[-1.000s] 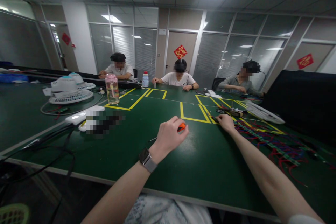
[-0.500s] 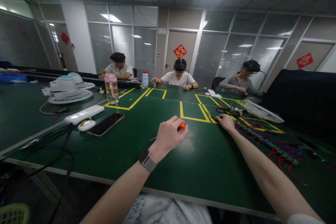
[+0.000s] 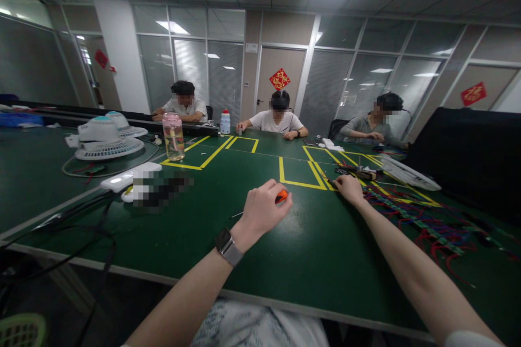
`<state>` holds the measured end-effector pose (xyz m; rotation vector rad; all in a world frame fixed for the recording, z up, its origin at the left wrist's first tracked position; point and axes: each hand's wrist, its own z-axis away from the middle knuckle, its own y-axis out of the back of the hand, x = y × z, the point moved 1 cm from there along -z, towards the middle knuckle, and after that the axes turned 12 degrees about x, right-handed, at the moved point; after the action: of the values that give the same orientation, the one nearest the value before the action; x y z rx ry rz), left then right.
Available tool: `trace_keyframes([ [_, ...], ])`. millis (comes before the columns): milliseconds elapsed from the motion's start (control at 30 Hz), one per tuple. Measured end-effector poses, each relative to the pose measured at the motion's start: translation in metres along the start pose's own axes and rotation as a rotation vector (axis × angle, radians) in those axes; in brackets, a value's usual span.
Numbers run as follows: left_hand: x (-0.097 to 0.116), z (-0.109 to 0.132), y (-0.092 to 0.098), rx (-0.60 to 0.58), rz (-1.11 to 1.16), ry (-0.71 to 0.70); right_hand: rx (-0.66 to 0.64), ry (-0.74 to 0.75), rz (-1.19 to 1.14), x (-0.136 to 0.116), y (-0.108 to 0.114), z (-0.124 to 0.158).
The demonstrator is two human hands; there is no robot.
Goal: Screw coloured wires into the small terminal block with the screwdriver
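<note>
My left hand point(image 3: 262, 209), with a watch on the wrist, is curled round a small orange-handled tool point(image 3: 281, 196) just above the green table point(image 3: 317, 249); a thin metal tip point(image 3: 236, 215) sticks out to the left. My right hand point(image 3: 349, 188) rests further right on the table, fingers bent down on the end of a dark cable at the yellow tape lines point(image 3: 301, 176). What its fingertips pinch is too small to name. A tangle of red, green and blue wires point(image 3: 423, 222) lies to the right of that hand.
Three people sit at the far side of the table. At the left are two white fans point(image 3: 106, 138), a pink-lidded bottle point(image 3: 173, 136), a white power strip point(image 3: 126, 176) and black cables point(image 3: 73, 227). A dark screen point(image 3: 468, 157) stands at the right.
</note>
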<state>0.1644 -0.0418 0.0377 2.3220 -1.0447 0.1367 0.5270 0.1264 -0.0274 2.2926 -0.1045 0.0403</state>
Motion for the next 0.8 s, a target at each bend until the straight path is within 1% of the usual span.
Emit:
trace_keyframes([
  [200,0.0,0.0,0.0,-0.016,-0.003,0.004,0.006,0.16,0.051,-0.008,0.005,0.002],
  [433,0.0,0.0,0.001,-0.009,0.001,0.0,-0.015,0.272,0.066,-0.009,0.011,0.002],
  [667,0.001,0.0,0.0,-0.024,0.003,0.004,-0.046,0.321,0.049,-0.008,0.017,0.004],
  [800,0.001,0.001,0.0,-0.024,0.011,-0.001,-0.083,0.302,0.047,-0.009,0.02,0.003],
])
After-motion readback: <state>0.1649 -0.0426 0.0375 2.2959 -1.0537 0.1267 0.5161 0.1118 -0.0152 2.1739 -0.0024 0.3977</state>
